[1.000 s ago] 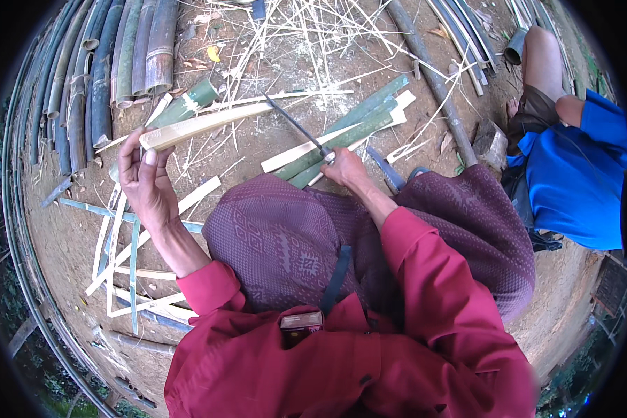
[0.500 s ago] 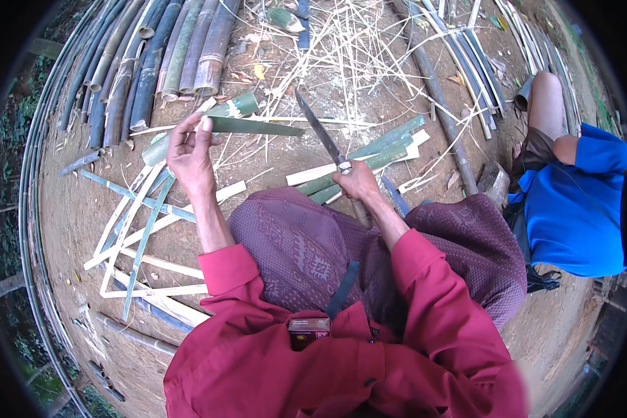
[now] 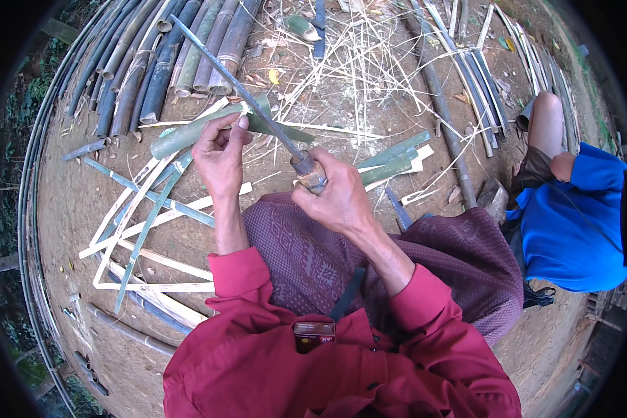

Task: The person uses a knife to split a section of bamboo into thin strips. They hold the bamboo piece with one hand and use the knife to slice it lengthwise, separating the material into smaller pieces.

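"So, where are we keeping the green bamboo strip point(image 3: 297, 134)?"

"We're holding it off the ground point(image 3: 66, 223), just beyond the purple cloth point(image 3: 306, 258) over our knees. Our left hand point(image 3: 219, 160) is pinching its left end between thumb and fingers; its free end is pointing right."

"Why by the end?"

"Probably because we're leaving most of its length clear of our skin."

"And our right hand point(image 3: 338, 188)?"

"Its fingers are wrapping round the handle point(image 3: 311, 180) of the knife point(image 3: 235, 83), likely to steady the long blade, which is slanting far and left."

"Is the blade touching the strip?"

"It's crossing in front of it; we can't tell whether they're meeting."

"What's lying around us?"

"A green bamboo tube point(image 3: 181, 139) is lying behind our left hand, and cut strips point(image 3: 148, 233) are crossing one another nearer, on the left. Split pieces point(image 3: 390, 169) are lying together on the right, presumably for easy reach. Farther off, thin slivers point(image 3: 355, 76) are littering the ground, and whole poles point(image 3: 159, 90) are lying side by side, far left."
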A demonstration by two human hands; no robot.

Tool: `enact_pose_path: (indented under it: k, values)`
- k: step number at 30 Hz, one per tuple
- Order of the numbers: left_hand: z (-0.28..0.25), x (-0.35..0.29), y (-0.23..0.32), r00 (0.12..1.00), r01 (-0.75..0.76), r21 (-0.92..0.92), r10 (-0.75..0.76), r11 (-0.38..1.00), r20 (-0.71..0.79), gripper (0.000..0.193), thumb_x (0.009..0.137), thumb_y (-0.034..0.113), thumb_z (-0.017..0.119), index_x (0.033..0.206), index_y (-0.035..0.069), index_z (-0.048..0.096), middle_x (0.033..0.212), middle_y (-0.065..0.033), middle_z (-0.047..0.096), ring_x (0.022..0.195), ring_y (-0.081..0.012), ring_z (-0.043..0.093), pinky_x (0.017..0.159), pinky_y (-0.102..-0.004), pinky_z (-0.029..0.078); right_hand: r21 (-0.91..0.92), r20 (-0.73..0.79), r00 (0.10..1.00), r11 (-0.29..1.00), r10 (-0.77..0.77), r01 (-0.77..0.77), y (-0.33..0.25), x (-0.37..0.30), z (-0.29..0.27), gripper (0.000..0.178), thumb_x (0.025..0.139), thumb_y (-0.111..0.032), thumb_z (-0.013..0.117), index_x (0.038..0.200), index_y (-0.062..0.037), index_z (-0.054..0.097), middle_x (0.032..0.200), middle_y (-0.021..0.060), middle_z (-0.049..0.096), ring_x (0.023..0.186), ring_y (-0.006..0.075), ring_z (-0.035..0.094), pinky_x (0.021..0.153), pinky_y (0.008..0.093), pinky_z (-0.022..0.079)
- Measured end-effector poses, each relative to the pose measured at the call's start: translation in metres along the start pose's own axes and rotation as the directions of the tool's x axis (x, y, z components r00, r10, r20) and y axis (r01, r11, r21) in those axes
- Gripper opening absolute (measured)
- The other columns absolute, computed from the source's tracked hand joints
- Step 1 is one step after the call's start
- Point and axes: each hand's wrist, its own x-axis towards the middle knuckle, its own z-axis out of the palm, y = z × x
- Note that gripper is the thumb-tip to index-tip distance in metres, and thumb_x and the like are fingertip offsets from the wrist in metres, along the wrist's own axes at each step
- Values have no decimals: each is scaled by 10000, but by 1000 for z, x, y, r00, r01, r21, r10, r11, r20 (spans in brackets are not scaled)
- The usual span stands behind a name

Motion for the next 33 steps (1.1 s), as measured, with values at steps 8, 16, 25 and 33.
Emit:
enact_pose_path:
  k: [8,16,25,33]
  values:
    - [3,-7,5,1000,-4,1,4,1000,-6,155,852,75,681,974,-14,650,663,-45,651,612,-68,610,573,-185,458,-15,-56,995,997,-82,82,7,-3,10,327,647,-164,669,923,1,606,643,197,611,611,349,637,603,406,492]
    - [2,-7,2,998,-32,29,33,999,-52,108,830,63,697,918,6,670,703,-38,654,632,-55,576,557,-181,416,-48,-55,996,996,-76,73,7,-4,14,315,652,-161,661,917,-1,602,650,203,617,641,360,651,602,423,497]
    - [-1,6,-33,974,-215,49,218,975,-62,77,814,35,706,884,10,688,810,-9,642,672,-55,536,602,-192,420,-123,19,1000,992,-6,8,21,14,18,312,673,-168,659,928,-8,580,716,192,632,681,353,653,641,417,497]
    - [-5,29,-58,961,-116,79,132,990,-243,161,833,116,713,961,18,698,876,-80,692,756,-97,611,678,-220,492,-243,73,964,942,256,-232,148,32,19,389,686,-204,654,994,30,607,744,248,646,711,402,652,682,479,503]
